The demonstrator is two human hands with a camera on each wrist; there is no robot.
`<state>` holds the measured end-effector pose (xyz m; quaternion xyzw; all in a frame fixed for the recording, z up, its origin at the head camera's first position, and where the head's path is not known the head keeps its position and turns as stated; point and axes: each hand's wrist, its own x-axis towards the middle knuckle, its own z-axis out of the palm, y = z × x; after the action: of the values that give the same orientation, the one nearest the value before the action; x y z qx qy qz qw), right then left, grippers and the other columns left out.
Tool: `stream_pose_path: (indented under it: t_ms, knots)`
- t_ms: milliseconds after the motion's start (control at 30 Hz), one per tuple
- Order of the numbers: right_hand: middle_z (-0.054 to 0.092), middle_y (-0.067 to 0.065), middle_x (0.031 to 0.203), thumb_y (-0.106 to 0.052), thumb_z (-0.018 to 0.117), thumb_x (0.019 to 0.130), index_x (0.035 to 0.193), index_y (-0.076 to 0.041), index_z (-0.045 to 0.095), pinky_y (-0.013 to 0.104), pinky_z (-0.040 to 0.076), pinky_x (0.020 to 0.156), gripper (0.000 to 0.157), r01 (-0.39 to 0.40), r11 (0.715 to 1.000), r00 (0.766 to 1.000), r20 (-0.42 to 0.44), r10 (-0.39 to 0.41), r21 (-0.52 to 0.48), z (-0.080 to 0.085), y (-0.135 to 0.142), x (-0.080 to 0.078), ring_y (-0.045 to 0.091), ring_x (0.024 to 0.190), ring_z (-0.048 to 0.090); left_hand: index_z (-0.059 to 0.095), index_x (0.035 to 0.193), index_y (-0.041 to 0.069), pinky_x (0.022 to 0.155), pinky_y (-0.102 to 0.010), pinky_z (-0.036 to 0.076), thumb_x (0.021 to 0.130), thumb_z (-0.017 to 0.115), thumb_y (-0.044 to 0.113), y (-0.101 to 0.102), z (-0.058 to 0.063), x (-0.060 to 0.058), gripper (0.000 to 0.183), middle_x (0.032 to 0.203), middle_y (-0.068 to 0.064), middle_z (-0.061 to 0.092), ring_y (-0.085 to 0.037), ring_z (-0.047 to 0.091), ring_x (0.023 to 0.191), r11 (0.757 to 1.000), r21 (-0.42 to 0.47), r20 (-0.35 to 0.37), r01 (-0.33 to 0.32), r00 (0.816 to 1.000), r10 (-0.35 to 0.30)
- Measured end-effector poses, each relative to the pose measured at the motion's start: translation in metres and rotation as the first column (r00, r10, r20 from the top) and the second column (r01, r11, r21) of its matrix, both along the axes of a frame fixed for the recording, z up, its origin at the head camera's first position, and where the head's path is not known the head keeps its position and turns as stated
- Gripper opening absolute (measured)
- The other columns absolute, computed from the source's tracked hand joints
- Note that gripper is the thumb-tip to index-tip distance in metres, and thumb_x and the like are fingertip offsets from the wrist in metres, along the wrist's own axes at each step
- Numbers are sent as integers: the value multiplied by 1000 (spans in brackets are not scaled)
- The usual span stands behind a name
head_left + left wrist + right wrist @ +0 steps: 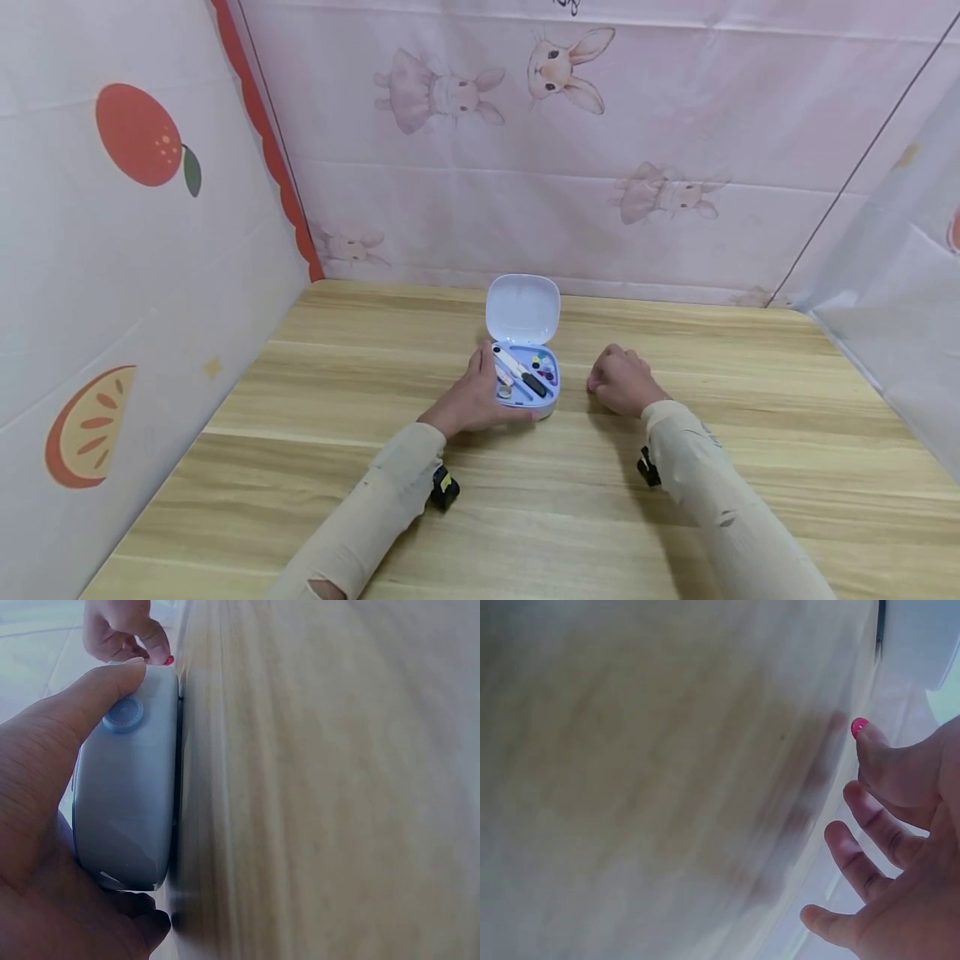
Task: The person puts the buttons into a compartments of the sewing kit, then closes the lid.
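Note:
My left hand (480, 398) grips a small pale-blue sewing kit box (553, 402) from its left and front sides, thumb along the front wall. The left wrist view shows that thumb beside a round blue catch (123, 714). Its lid (522, 307) stands raised at the back. Inside lie a slim white-and-black tool (534, 384), a small round silvery piece (506, 391) and several coloured bits (545, 375). To the right of the box, my right hand (624, 381) pinches a tiny red button (859, 727) between thumb and forefinger, close above the table; its other fingers are spread.
The wood-grain table (420, 325) carries the box near its back edge. Behind it hangs a pink curtain (480, 208) with rabbit prints, and a white fruit-print sheet (150, 275) lines the left side. Dark wrist cameras (444, 488) sit under both sleeves.

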<state>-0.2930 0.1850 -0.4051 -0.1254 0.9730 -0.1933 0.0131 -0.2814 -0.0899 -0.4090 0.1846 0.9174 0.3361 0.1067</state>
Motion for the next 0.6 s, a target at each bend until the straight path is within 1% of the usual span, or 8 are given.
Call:
stream_pose_path:
  t_ms: [100, 200, 300, 433, 600]
  knots:
    - [57, 17, 110, -3, 66, 84, 74, -10, 69, 55, 41, 90, 12, 16, 999, 1000, -13, -17, -50, 0, 0, -2, 37, 100, 50, -11, 162, 10, 112, -47, 38, 73, 84, 61, 0, 0, 0, 139, 164, -18, 14, -34, 40, 139, 1000, 2, 0, 1, 1000, -1]
    - [56, 20, 114, -2, 66, 84, 73, -9, 67, 58, 41, 93, 14, 37, 992, 999, -28, -41, -119, 2, -1, -3, 41, 106, 50, -11, 162, 11, 111, -48, 38, 73, 84, 60, 0, 0, 0, 139, 163, -18, 15, -35, 40, 138, 1000, 9, 0, 3, 1000, -3]
    - [55, 21, 118, -3, 66, 87, 76, -6, 69, 60, 38, 99, 12, 64, 979, 997, -30, -71, -192, 6, -3, -3, 42, 113, 48, -11, 162, 12, 111, -48, 39, 73, 85, 59, 0, 0, 0, 139, 163, -17, 16, -35, 41, 137, 1000, 18, 1, 5, 1000, -5]
    - [57, 23, 119, -7, 66, 90, 82, 0, 70, 63, 32, 105, 11, 75, 960, 995, -39, -89, -271, 12, -12, -5, 42, 118, 47, -10, 162, 12, 111, -48, 39, 73, 85, 59, 0, 1, 1, 138, 162, -17, 17, -34, 42, 137, 1000, 26, 5, 2, 1000, -2]
    - [60, 23, 117, -8, 66, 91, 84, 4, 71, 61, 30, 107, 15, 71, 937, 995, -43, -91, -343, 16, -29, -7, 41, 119, 46, -11, 162, 12, 112, -49, 38, 73, 85, 59, 1, 1, 1, 139, 163, -18, 16, -35, 41, 138, 1000, 22, 14, -6, 1000, 6]
